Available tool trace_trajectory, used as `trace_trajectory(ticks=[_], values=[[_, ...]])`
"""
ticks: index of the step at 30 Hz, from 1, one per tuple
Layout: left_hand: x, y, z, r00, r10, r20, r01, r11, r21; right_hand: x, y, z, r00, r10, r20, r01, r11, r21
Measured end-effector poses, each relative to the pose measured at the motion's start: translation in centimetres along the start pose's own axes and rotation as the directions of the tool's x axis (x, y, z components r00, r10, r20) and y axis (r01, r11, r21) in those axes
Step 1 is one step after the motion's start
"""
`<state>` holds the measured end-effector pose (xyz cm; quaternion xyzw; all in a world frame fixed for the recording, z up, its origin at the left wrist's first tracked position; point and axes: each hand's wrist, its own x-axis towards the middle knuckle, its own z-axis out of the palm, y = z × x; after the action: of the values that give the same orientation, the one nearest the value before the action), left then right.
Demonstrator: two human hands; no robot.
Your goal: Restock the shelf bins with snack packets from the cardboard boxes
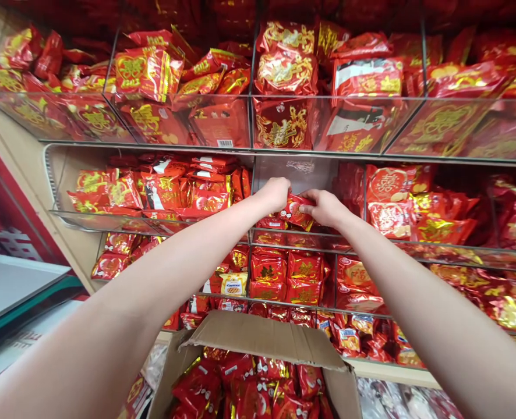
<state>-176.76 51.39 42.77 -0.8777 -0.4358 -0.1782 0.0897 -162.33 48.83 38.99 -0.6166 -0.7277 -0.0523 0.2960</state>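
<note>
A shiny red snack packet (298, 212) with a small white and pink print is held over the front of a middle-shelf compartment. My right hand (324, 207) pinches its right end between thumb and fingers. My left hand (276, 194) is closed at the packet's left end, its fingertips mostly hidden behind the hand. Just below lie more red packets (271, 222) inside the same compartment, whose grey back wall (323, 173) shows above. Beneath my arms stands an open cardboard box (258, 334) holding many red and gold packets (244, 390).
Clear dividers and front lips (188, 224) edge the shelf compartments. Red packets (148, 75) fill the upper shelf, with others (286, 273) on the lower rows. At left is a white tray-like surface (13, 285). Clear-wrapped goods (398, 398) lie at lower right.
</note>
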Motion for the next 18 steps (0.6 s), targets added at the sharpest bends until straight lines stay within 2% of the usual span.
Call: trace_trajectory(ticks=[3, 5, 9, 13, 18], values=[[0.2, 0.2, -0.4, 1.000, -0.010, -0.002, 0.010, 0.998, 0.055, -0.1, 0.1, -0.1, 0.999, 0.034, -0.028, -0.034, 0.999, -0.014], [0.2, 0.3, -0.5, 0.999, -0.032, 0.036, 0.028, 0.994, 0.101, -0.1, 0.3, -0.1, 0.996, 0.084, -0.043, -0.087, 0.994, -0.066], [-0.2, 0.5, -0.3, 0.981, -0.130, 0.145, 0.101, 0.975, 0.196, 0.0, 0.4, -0.2, 0.984, 0.176, -0.013, -0.172, 0.938, -0.302], [-1.0, 0.8, 0.3, 0.960, -0.172, 0.219, 0.115, 0.962, 0.249, 0.2, 0.0, -0.2, 0.981, 0.181, 0.064, -0.133, 0.880, -0.456], [-1.4, 0.8, 0.7, 0.961, -0.121, 0.248, 0.049, 0.959, 0.278, 0.3, -0.2, 0.1, 0.989, 0.130, 0.073, -0.074, 0.853, -0.517]])
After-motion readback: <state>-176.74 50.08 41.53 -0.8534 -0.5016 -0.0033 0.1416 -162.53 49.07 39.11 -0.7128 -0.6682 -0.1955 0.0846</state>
